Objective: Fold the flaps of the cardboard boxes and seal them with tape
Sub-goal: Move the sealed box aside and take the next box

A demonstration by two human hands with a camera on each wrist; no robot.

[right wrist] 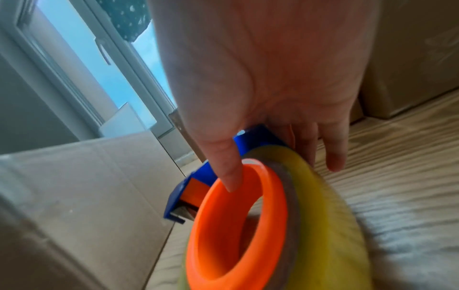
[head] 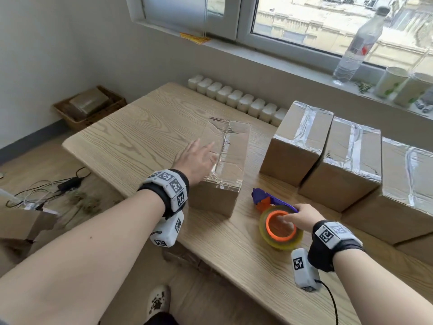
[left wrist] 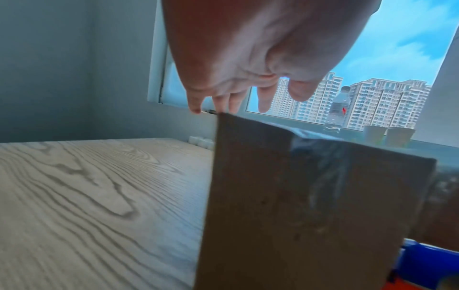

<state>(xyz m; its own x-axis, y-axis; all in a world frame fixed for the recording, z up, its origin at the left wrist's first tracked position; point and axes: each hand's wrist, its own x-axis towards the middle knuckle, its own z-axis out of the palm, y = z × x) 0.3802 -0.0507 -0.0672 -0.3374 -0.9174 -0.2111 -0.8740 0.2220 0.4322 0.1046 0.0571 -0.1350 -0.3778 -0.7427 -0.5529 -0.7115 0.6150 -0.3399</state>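
Cardboard, four boxes on the table. One box stands mid-table toward the near edge, flaps down, clear tape along the top seam and over both ends. Three sealed boxes sit in a row along the right edge.

Left hand: fingers straight and spread, holding nothing, over the box's left top edge; contact cannot be confirmed from either view.

Right hand: grips the tape dispenser, thumb hooked inside the orange core, fingers round the outside of the roll. Dispenser is at the near edge, just beside the box, tilted on the table.

Assessment: this box appears sealed; the next step is likely pressing the tape flat or setting the box aside. It looks light and fairly stiff, though top panels may give under pressure. Taped faces will be slick, so hold it by the bare side walls, one hand each side. Creased tape at the near end may lift.
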